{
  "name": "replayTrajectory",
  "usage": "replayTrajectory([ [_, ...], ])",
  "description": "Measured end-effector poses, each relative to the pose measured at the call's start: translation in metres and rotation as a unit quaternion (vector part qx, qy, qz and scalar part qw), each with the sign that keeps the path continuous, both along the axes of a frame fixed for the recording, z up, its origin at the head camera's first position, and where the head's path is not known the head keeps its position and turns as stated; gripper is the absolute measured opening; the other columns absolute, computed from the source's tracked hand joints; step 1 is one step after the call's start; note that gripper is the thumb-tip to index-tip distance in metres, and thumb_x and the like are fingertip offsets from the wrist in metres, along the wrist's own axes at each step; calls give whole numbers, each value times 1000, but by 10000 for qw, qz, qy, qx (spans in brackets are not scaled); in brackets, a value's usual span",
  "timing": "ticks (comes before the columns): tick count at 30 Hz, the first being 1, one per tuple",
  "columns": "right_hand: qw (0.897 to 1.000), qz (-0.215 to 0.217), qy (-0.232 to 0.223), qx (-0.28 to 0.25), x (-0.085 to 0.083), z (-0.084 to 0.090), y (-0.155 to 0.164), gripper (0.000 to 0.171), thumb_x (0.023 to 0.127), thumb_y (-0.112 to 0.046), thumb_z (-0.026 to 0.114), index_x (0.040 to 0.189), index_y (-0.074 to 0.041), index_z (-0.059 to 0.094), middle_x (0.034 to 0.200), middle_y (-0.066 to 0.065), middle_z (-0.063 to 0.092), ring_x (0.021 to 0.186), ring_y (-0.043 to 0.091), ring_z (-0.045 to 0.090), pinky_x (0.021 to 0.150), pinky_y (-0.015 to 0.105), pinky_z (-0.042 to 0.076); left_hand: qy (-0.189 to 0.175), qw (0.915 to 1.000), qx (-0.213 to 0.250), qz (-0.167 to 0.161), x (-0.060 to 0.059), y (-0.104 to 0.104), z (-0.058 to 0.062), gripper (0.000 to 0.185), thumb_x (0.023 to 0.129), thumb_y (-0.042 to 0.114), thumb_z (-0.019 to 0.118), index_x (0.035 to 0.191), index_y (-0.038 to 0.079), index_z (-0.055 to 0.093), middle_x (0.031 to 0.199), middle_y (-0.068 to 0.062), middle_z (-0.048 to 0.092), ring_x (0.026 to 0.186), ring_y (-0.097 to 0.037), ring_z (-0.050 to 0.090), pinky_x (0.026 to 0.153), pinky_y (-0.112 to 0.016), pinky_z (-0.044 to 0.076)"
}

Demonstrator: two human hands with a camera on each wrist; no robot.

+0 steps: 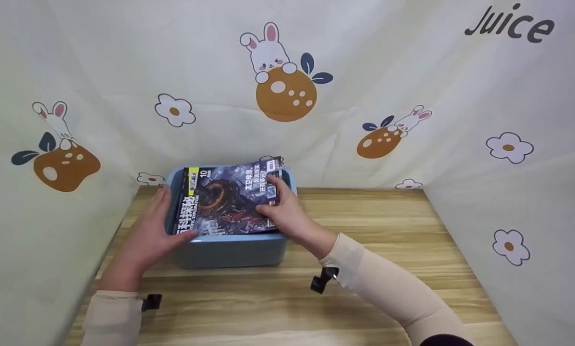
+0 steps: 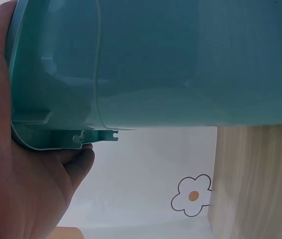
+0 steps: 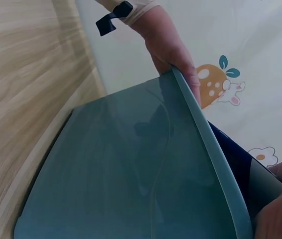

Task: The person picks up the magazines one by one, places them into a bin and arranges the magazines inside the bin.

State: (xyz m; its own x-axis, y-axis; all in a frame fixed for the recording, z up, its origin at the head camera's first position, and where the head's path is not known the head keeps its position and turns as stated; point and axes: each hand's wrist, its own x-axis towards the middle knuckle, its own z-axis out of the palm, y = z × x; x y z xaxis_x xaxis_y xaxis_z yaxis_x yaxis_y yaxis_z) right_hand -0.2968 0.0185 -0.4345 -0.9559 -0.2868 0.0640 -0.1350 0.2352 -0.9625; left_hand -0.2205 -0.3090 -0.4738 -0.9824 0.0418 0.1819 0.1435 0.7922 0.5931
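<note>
Overhead, the word "Juice" (image 1: 509,23) is printed in dark letters on the pale cloth backdrop (image 1: 412,86), which is patterned with rabbits, oranges and flowers. Below it, a wooden table (image 1: 388,250) is seen, and at its far left a light blue plastic bin (image 1: 229,250) is set, its long axis running left to right.

Across the top of the bin a magazine (image 1: 227,199) is laid flat, its long side following that of the bin and its cover turned up. A yellow panel and the number "10" are shown at its far left corner, and large Chinese characters are printed along its left edge; the smaller print cannot be read. Whatever may lie in the bin beneath the magazine is hidden.

The left hand (image 1: 148,235) is curled around the bin's left rim, with the thumb at the magazine's near left corner. The magazine's right edge is pinched by the right hand (image 1: 287,214), fingers on the cover.
</note>
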Motion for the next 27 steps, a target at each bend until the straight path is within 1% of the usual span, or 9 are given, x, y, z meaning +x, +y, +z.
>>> replayTrajectory([
  [5,9998,47,9,201,0,-1,0,86,93,1,79,169,-15,43,159,23,54,134,34,63,120,44,49,-67,10000,1,57,0,1,0,139,86,75,83,178,6,4,183,-23,0,167,-53,7,126,-80,17],
  [8,9997,147,61,208,0,0,1,85,93,1,76,169,-12,42,157,22,56,129,31,65,115,42,52,-86,9999,-17,66,0,1,0,138,87,73,84,177,5,4,183,-25,2,167,-52,7,127,-79,17],
  [10,9994,201,138,240,0,0,1,84,91,3,71,169,-10,42,158,21,55,126,28,64,112,39,53,-81,9999,-34,49,0,1,1,137,87,71,84,177,4,5,183,-26,3,168,-51,7,127,-78,18],
  [13,9989,283,241,286,-1,0,1,85,88,4,66,168,-6,41,160,21,53,123,27,62,107,37,53,-103,9999,-67,59,1,0,2,137,88,71,84,177,4,5,183,-25,3,168,-51,7,127,-78,18],
  [18,9982,365,282,388,0,0,0,86,87,4,65,168,-3,39,165,23,49,132,29,58,113,38,49,-106,9999,-101,62,0,1,2,137,88,71,84,177,4,6,183,-25,4,168,-51,7,127,-79,19],
  [19,9980,386,273,413,-1,0,0,86,87,4,65,169,-3,38,165,23,48,131,29,58,113,38,50,-114,9999,-102,61,0,0,2,137,88,71,84,177,4,6,183,-25,4,168,-51,7,127,-79,19],
  [21,9976,438,248,468,-1,0,-1,87,88,4,65,169,-3,37,163,24,49,125,29,61,108,38,52,-141,9998,-104,73,-1,0,2,136,88,70,84,177,5,5,183,-24,3,168,-50,7,126,-79,19],
  [25,9965,560,249,575,-1,0,-1,88,89,4,64,171,-3,33,160,25,51,112,25,64,100,34,53,-196,9997,-113,95,0,1,2,135,89,70,83,178,5,4,184,-25,2,168,-51,6,125,-80,19],
  [27,9961,589,248,604,-1,0,-1,88,89,4,64,171,-3,32,159,24,52,113,23,63,100,32,52,-184,9997,-122,98,0,1,2,135,90,70,83,177,5,4,183,-25,2,168,-52,6,125,-81,20],
])
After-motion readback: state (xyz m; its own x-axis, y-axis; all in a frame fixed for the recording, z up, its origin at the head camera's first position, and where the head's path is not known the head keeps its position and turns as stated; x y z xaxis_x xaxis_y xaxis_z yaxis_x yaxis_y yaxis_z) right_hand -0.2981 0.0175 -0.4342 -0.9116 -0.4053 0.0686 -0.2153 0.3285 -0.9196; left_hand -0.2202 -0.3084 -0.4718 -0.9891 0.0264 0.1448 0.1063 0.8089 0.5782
